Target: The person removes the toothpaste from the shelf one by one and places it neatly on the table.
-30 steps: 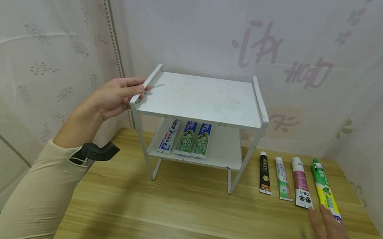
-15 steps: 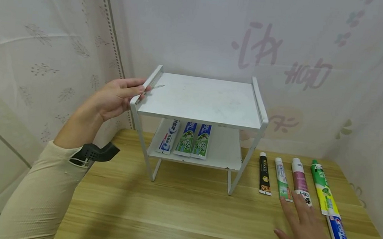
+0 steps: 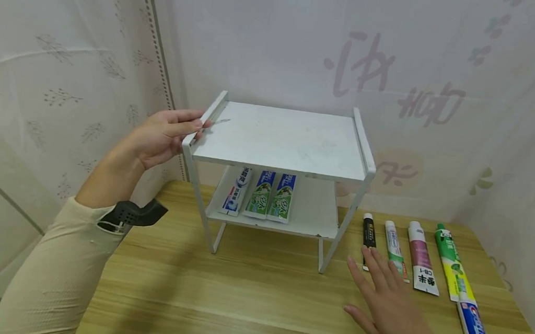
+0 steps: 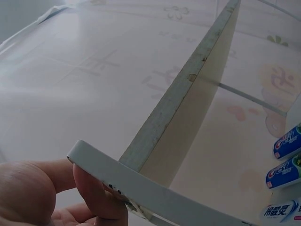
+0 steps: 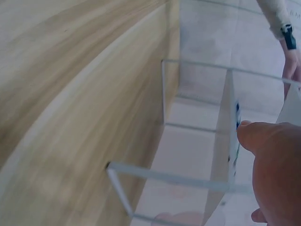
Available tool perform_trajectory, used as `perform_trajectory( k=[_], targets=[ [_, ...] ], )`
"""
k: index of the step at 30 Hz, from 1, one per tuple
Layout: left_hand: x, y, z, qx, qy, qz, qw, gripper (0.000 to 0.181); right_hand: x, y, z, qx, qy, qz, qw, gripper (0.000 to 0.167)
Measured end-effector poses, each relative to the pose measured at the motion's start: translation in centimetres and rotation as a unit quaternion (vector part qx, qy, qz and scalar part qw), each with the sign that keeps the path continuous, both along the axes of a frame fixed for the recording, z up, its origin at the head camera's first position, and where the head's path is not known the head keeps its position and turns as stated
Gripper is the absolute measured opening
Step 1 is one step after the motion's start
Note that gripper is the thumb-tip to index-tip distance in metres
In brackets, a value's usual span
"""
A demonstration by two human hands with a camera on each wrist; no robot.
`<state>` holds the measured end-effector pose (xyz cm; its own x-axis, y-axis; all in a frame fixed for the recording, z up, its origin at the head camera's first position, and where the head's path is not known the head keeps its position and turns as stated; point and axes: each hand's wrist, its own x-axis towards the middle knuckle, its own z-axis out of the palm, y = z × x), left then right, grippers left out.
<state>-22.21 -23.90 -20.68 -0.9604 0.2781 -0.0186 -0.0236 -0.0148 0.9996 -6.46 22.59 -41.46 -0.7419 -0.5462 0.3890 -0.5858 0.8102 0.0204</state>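
Observation:
My left hand (image 3: 168, 133) grips the left side rail of a white two-tier rack (image 3: 284, 137), thumb above and fingers curled under it. On the lower tier lie a white-and-blue toothpaste tube (image 3: 234, 193) and two green-and-blue toothpaste tubes (image 3: 260, 195), side by side. My right hand (image 3: 390, 308) is spread over the table, fingers extended and holding nothing. Its fingertips overlap the lower end of a black toothpaste tube (image 3: 368, 228); whether they touch it cannot be told. Just right of it lies a white-and-green toothpaste tube (image 3: 393, 242), partly covered by the hand.
Farther right lie a purple-and-white toothpaste tube (image 3: 420, 257) and a green-and-yellow toothpaste tube (image 3: 449, 257). A blue-and-green toothpaste tube (image 3: 476, 327) lies nearer, against the green-and-yellow one's end. Patterned cloth (image 3: 282, 42) hangs behind the wooden table (image 3: 238, 301).
My right hand has moved left across the row, from the green-and-yellow tube to the black one, uncovering the blue-and-green tube. The left hand and the rack have stayed in place.

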Motion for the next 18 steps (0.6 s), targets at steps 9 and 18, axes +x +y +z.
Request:
perform_trajectory(
  k=[9, 18],
  targets=[
    [0.0, 0.0, -0.1, 0.002, 0.003, -0.005, 1.0, 0.065, -0.9, -3.2, 1.7, -0.002, 0.001, 0.043, 0.9991, 0.078],
    [0.0, 0.0, -0.1, 0.012, 0.002, -0.004, 0.9999, 0.066, -3.2, -6.6, 3.5, -0.02, -0.028, 0.072, 0.9968, 0.08]
  ],
)
